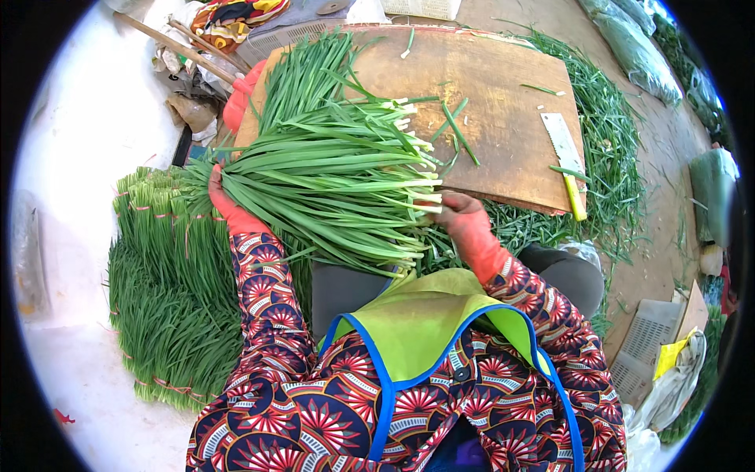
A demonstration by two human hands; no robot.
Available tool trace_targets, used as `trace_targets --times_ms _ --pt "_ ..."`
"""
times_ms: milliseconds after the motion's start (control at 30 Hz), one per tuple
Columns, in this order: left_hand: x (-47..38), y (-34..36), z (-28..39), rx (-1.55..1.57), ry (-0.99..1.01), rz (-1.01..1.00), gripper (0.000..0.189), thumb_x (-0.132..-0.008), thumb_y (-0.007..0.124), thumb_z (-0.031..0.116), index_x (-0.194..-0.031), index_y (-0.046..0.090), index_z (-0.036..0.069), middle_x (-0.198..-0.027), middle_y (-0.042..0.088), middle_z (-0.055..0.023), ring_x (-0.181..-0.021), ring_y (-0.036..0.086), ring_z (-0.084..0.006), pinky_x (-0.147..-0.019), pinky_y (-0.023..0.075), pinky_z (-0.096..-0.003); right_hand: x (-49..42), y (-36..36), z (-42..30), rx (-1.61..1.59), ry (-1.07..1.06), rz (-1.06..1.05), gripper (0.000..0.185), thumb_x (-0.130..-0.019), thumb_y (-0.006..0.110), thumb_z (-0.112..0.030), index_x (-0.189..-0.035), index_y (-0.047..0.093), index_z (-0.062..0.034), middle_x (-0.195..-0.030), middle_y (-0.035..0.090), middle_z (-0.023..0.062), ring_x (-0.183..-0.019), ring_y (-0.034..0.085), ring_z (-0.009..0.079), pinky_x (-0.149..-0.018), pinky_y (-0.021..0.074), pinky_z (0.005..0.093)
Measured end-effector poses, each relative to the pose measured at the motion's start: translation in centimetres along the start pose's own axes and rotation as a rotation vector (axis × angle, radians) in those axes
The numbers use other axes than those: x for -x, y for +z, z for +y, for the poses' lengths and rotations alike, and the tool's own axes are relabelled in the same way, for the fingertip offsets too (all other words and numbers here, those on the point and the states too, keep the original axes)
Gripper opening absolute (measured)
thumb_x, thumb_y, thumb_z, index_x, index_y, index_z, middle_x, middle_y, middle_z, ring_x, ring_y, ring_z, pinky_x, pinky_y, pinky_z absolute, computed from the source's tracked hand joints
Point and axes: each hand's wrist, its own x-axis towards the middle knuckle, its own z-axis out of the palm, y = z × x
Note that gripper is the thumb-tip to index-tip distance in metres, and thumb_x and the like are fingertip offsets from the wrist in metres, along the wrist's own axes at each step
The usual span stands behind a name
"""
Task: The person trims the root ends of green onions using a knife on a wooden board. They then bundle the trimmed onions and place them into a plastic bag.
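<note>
A large loose bunch of garlic chives (330, 177) lies across my lap and the near left edge of a wooden board (501, 76). Its pale stem ends point right. My left hand (221, 194), in a reddish glove, grips the gathered leaf tips. At the stem ends is my right hand (466, 221), also gloved; its curled fingers are blurred, so whether they pinch a stalk is unclear. More chives (307, 76) rest on the board's far left. A knife with a serrated metal blade and yellow handle (573, 197) lies at the board's right edge.
Tied chive bundles (177, 283) are stacked at my left. Leaf trimmings (613, 153) cover the floor around the board's right side. A wooden pole (177, 50) slants in at upper left. Filled plastic bags (640, 59) lie far right; a grey perforated crate (646, 342) sits lower right.
</note>
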Motion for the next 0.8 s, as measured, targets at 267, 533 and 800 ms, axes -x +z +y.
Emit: trace_targets --times_ms 267,533,800 --pt "0.9 0.6 0.1 0.019 0.031 0.079 0.025 -0.090 0.054 0.031 -0.099 0.064 0.010 -0.104 0.067 -0.0106 -0.094 0.064 -0.0280 -0.086 0.0520 -0.0454 1.8 -5.7 0.2 -0.357 0.058 0.148 0.046 -0.089 0.066 -0.030 -0.122 0.056 0.0018 -0.113 0.064 0.0119 -0.105 0.061 0.0232 -0.095 0.0454 0.0353" --pt "-0.3 1.2 -0.6 0.050 -0.006 0.020 0.025 -0.089 0.055 0.031 -0.101 0.064 0.011 -0.102 0.068 -0.0107 -0.093 0.064 -0.0284 -0.085 0.0529 -0.0463 -1.2 2.2 -1.2 -0.058 0.103 0.044 0.044 -0.076 0.081 -0.026 -0.105 0.064 0.0011 -0.087 0.065 0.0015 -0.077 0.056 0.0091 -0.072 0.0452 0.0246" --pt "0.6 2.8 -0.4 0.064 0.009 -0.076 0.026 -0.092 0.051 0.025 -0.099 0.063 0.003 -0.097 0.068 -0.0119 -0.088 0.065 -0.0257 -0.083 0.0541 -0.0410 4.2 -0.7 -2.4 0.127 -0.052 -0.128 0.020 -0.082 0.073 -0.015 -0.091 0.069 0.0023 -0.090 0.069 0.0055 -0.083 0.061 0.0114 -0.079 0.0476 0.0271"
